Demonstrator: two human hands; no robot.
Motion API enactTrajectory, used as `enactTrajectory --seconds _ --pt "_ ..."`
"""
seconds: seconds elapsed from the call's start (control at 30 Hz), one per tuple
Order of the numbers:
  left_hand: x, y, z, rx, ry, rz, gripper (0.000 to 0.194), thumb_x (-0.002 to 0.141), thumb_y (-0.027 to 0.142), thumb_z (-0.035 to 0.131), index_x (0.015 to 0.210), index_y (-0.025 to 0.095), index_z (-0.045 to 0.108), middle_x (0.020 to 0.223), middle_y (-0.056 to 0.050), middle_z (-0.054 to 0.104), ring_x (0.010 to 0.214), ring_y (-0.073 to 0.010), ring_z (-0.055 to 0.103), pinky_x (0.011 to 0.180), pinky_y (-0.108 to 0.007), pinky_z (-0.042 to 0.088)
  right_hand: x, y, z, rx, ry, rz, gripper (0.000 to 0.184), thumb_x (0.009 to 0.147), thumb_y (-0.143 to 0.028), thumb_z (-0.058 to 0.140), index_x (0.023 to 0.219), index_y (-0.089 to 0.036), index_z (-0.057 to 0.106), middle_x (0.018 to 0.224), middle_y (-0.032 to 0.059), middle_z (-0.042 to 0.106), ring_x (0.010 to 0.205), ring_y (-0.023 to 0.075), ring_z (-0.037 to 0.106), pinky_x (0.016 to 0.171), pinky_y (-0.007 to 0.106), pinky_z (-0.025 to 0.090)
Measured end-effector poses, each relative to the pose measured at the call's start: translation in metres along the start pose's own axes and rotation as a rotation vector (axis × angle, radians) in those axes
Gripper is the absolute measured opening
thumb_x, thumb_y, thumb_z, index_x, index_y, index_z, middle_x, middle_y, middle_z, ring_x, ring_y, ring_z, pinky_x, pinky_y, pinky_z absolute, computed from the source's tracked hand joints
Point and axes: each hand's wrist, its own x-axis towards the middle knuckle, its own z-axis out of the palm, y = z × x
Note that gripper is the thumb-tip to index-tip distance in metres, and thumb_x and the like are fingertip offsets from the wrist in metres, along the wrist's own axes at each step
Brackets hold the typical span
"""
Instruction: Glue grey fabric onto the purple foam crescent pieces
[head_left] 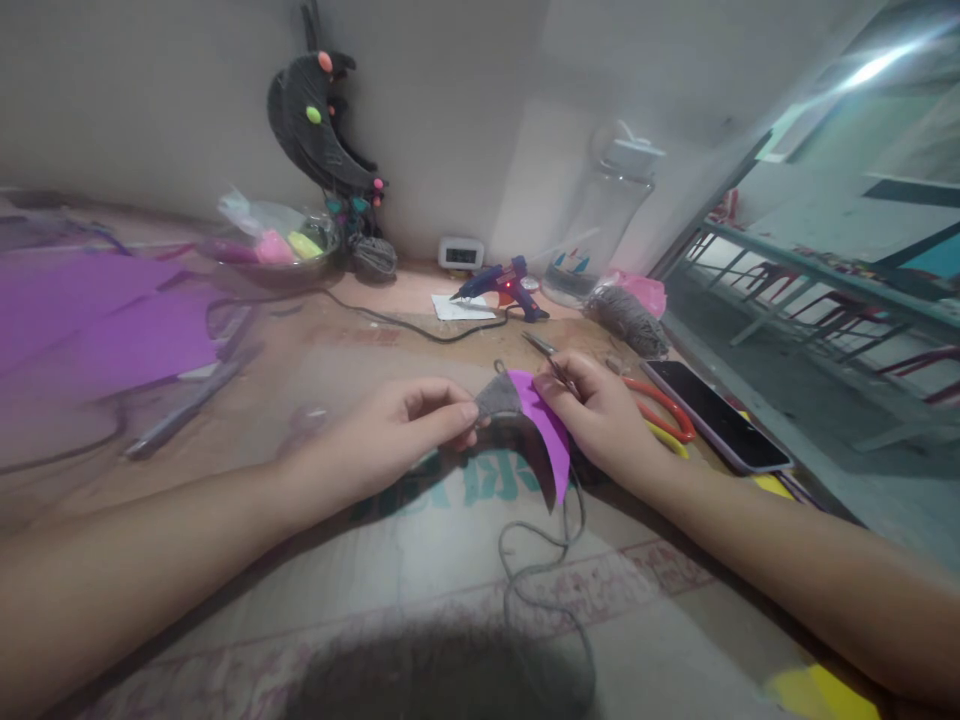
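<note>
Between my hands is a crescent-shaped piece of purple paper or card [546, 425], one part covered in grey yarn [498, 397]. My left hand [427, 412] pinches the grey yarn-covered end between thumb and fingers. On the other side, my right hand [604, 405] grips the purple part near its upper edge. A loose grey yarn strand [536, 572] trails from the piece down over the table. Behind my right hand lie scissors with an orange handle [664, 405]; a pointed metal tip [537, 344] shows past my fingers. My right palm hides part of these.
A blue glue gun [495, 283] with a lit red light rests near white paper, its dark cord crossing the table. Around are a yarn ball [626, 318], phone [716, 415], clear bottle [600, 225], bowl [270, 265] and purple sheets [105, 320]. A dark yarn-covered crescent [311, 135] hangs on the wall.
</note>
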Motion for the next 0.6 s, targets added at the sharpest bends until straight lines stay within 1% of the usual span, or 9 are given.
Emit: enactTrajectory --seconds 0.03,0.1,0.17,0.23,0.3,0.33,0.4,0.53,0.6 --pt "0.001 -0.001 0.000 -0.007 0.005 -0.004 0.030 0.086 0.043 0.055 0.070 0.018 0.060 0.070 0.001 0.061 0.067 -0.0130 0.055 0.063 -0.024 0.041 -0.001 0.001 -0.001 0.003 0.040 -0.040 0.017 0.091 -0.037 0.052 0.086 -0.020 0.053 0.073 -0.0009 0.053 0.065 0.0138 0.050 0.058 0.026 0.040" --pt "0.002 -0.002 -0.001 -0.020 0.015 -0.020 0.031 0.085 0.045 0.056 0.070 0.018 0.059 0.068 0.002 0.061 0.064 -0.0127 0.054 0.060 -0.024 0.039 -0.004 0.001 -0.004 0.011 0.129 -0.170 0.020 0.094 -0.040 0.048 0.098 -0.021 0.051 0.085 0.0020 0.054 0.074 0.0161 0.052 0.067 0.030 0.043" --pt "0.003 -0.003 -0.002 -0.026 0.023 -0.037 0.033 0.085 0.047 0.056 0.070 0.018 0.059 0.067 0.002 0.060 0.060 -0.0119 0.053 0.056 -0.023 0.038 -0.008 -0.003 -0.009 -0.034 0.163 -0.329 0.026 0.097 -0.043 0.039 0.105 -0.021 0.051 0.089 0.0042 0.053 0.078 0.0176 0.052 0.070 0.032 0.043" --pt "0.004 -0.003 -0.003 -0.021 0.031 -0.041 0.033 0.085 0.048 0.056 0.071 0.018 0.059 0.066 0.002 0.060 0.058 -0.0109 0.052 0.054 -0.022 0.036 -0.013 -0.009 -0.011 -0.149 0.103 -0.475 0.033 0.098 -0.045 0.034 0.106 -0.019 0.053 0.085 0.0047 0.052 0.074 0.0181 0.050 0.067 0.033 0.042" --pt "0.005 -0.004 -0.004 -0.026 0.034 -0.021 0.033 0.085 0.047 0.057 0.071 0.018 0.059 0.065 0.003 0.059 0.057 -0.0104 0.050 0.053 -0.022 0.035 -0.016 -0.016 -0.012 -0.281 -0.001 -0.582 0.036 0.099 -0.045 0.034 0.106 -0.017 0.055 0.079 0.0049 0.054 0.070 0.0184 0.050 0.064 0.033 0.040" --pt "0.006 -0.005 -0.004 -0.037 0.030 -0.009 0.032 0.085 0.047 0.058 0.072 0.018 0.060 0.065 0.003 0.058 0.057 -0.0103 0.050 0.054 -0.022 0.035 -0.016 -0.018 -0.011 -0.331 -0.043 -0.611 0.036 0.099 -0.044 0.034 0.105 -0.015 0.056 0.079 0.0055 0.055 0.070 0.0187 0.051 0.064 0.033 0.040" --pt "0.007 -0.006 -0.005 -0.085 0.013 0.013 0.029 0.084 0.044 0.060 0.072 0.018 0.061 0.064 0.004 0.058 0.059 -0.0100 0.051 0.056 -0.022 0.037 -0.016 -0.020 -0.008 -0.387 -0.086 -0.620 0.035 0.099 -0.041 0.037 0.104 -0.014 0.057 0.080 0.0070 0.060 0.072 0.0193 0.053 0.065 0.032 0.041" --pt "0.009 -0.007 -0.005 -0.205 -0.052 0.012 0.020 0.083 0.038 0.063 0.078 0.018 0.063 0.069 0.003 0.061 0.062 -0.0096 0.054 0.062 -0.023 0.042 -0.011 -0.015 -0.006 -0.422 -0.081 -0.564 0.029 0.098 -0.034 0.042 0.104 -0.012 0.060 0.084 0.0082 0.065 0.076 0.0195 0.058 0.067 0.031 0.043" --pt "0.009 -0.007 -0.004 -0.227 -0.071 -0.001 0.018 0.082 0.036 0.065 0.079 0.018 0.063 0.071 0.003 0.063 0.063 -0.0096 0.055 0.063 -0.023 0.043 -0.009 -0.011 -0.006 -0.427 -0.073 -0.553 0.028 0.098 -0.032 0.043 0.105 -0.012 0.061 0.085 0.0085 0.066 0.078 0.0196 0.059 0.069 0.030 0.043"
